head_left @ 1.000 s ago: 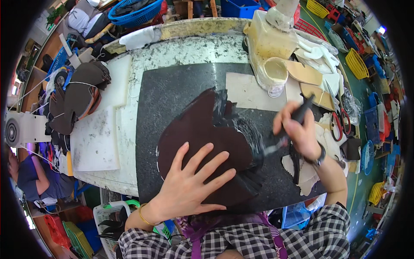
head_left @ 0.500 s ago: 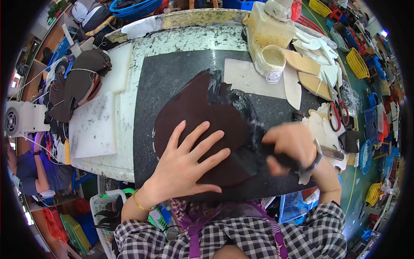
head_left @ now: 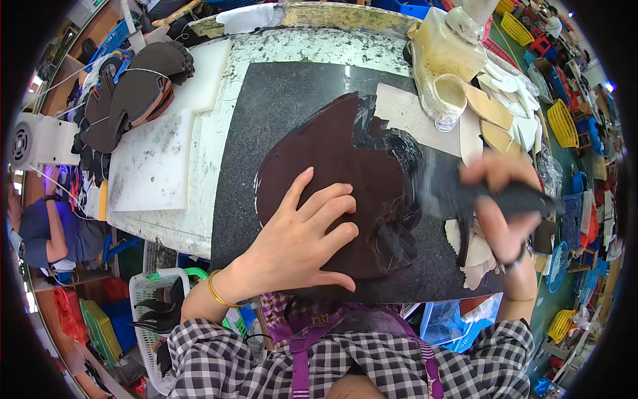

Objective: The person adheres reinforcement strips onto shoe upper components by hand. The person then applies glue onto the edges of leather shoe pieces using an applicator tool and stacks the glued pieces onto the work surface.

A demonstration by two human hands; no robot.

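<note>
A dark brown sheet piece (head_left: 339, 153) lies flat on a dark grey board (head_left: 279, 93). Its right and upper edges carry a shiny wet-looking coat. My left hand (head_left: 302, 229) rests on it with fingers spread and slightly bent. To the right of the piece, my right hand (head_left: 508, 209) is closed around the dark handle of a brush (head_left: 458, 189). Motion blurs the brush head, which is above the board and beside the coated edge; whether it touches anything cannot be told.
A yellowish glue container (head_left: 452, 50) with a round pot mouth (head_left: 450, 96) stands at the back right, beside pale cut pieces (head_left: 488, 106). A white slab (head_left: 149, 166) and stacked dark pieces (head_left: 136, 96) lie left. A white basket (head_left: 156, 292) is below the table edge.
My right hand with the brush has moved away to the right, off the brown piece's edge. My left hand's fingers have bent more. The whole view has shifted a little.
</note>
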